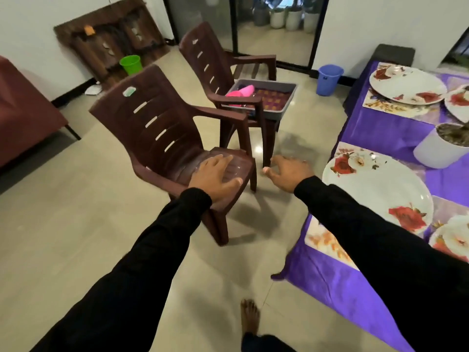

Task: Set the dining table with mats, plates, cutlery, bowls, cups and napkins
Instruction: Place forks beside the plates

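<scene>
The dining table (380,130) at the right wears a purple cloth. Two floral mats lie on it, the far one (390,106) and the near one (327,242), each under a large white plate with red flowers (403,81) (380,191). Smaller floral plates (459,102) (449,237) show at the right edge. A grey tray (284,88) on the far brown chair holds pink cups (242,91) and patterned cloth. My left hand (215,174) reaches out with fingers spread over the near chair's seat, holding nothing. My right hand (289,171) is held out empty with loose fingers, between chair and table.
Two brown plastic chairs, the near one (162,133) and the far one (210,54), stand on the tiled floor. A white pot with soil (436,153) sits on the table. A blue bin (328,80) and a green bucket (130,64) stand by the wall. My bare foot (250,316) is below.
</scene>
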